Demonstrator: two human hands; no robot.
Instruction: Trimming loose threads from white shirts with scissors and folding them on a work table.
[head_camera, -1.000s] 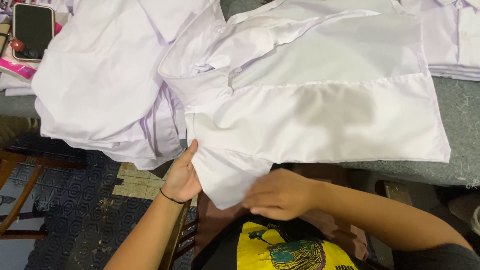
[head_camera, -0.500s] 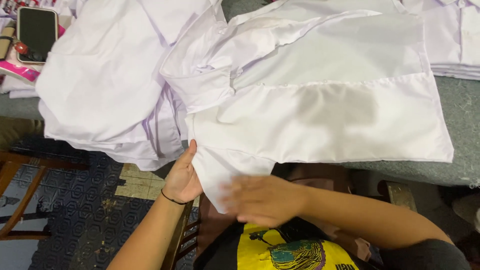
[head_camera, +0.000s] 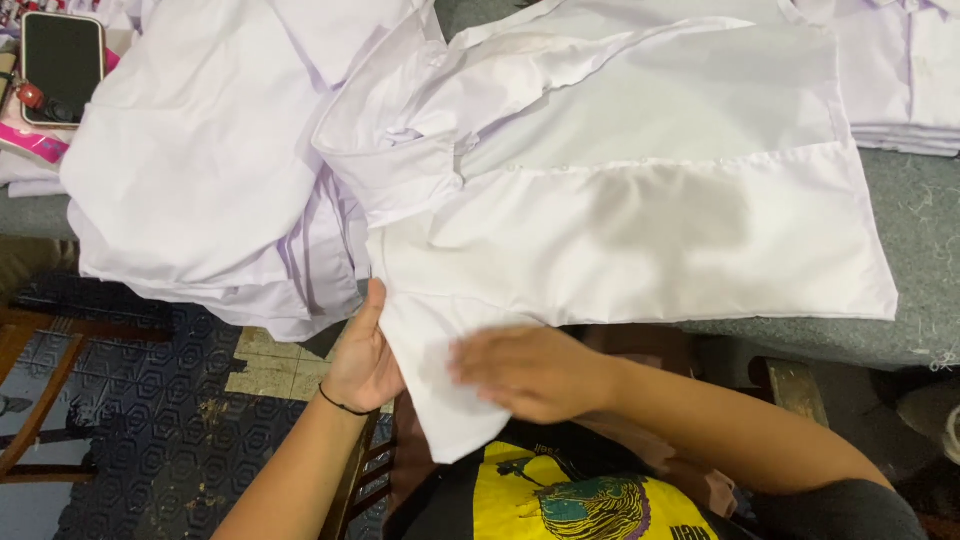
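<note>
White shirt (head_camera: 620, 220) spread across the grey table (head_camera: 920, 230), filling the centre and right of the frame. One sleeve (head_camera: 440, 400) hangs off the near edge at lower centre, over my lap.

My left hand (head_camera: 362, 355), lower centre-left: thumb up along the sleeve's left edge, fingers curled behind the cloth, pinching that edge. Looks like a brace, so the fabric stays taut and doesn't slide.

My right hand (head_camera: 525, 372), just right of it: flat on the sleeve, fingers stretched out and loose, gripping nothing. Blurred, so fingertip detail is unclear. Palm pressing the cloth against the left hand's hold, probably flattening it.

Left of the frame: a heap of white shirts (head_camera: 200, 170), bunched, edges overhanging the table. Upper right corner: a neat folded stack (head_camera: 905, 90). Upper left: a phone (head_camera: 62, 62), screen dark, well clear of the cloth.
</note>
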